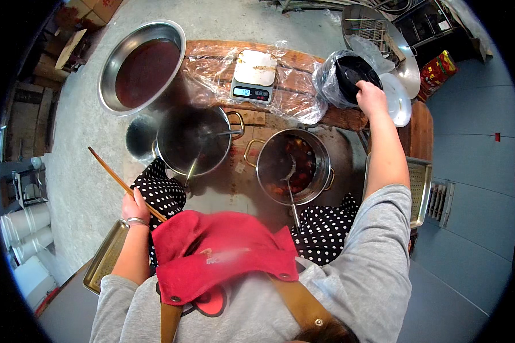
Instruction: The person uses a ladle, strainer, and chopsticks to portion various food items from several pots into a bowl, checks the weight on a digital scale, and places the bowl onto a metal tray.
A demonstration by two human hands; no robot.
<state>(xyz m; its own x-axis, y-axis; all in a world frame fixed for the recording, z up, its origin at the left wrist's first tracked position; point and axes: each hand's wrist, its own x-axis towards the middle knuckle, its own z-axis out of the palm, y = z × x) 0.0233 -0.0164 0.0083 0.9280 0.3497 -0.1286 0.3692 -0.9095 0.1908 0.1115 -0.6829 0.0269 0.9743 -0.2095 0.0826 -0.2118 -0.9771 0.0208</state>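
Observation:
My left hand [135, 207] is closed around long wooden chopsticks [110, 170], held slanting beside my left knee. At the far right my right hand [372, 98] grips the rim of a black plastic bowl [352, 74], which sits in a clear plastic bag [326, 80]. Between my knees and the bench stand two steel pots. The left pot [180, 166] is dark inside and steaming, with a ladle [214, 135] in it. In the right pot [320, 197] there is dark red broth with pieces in it and another ladle [292, 200].
A digital scale [252, 94] with a stained white top stands on the plastic-covered wooden bench [294, 60]. A wide steel basin [174, 43] of dark red liquid is at the far left. Right of the bowls lie a white lid [403, 103], a large metal pan [406, 71] and a red packet [439, 74].

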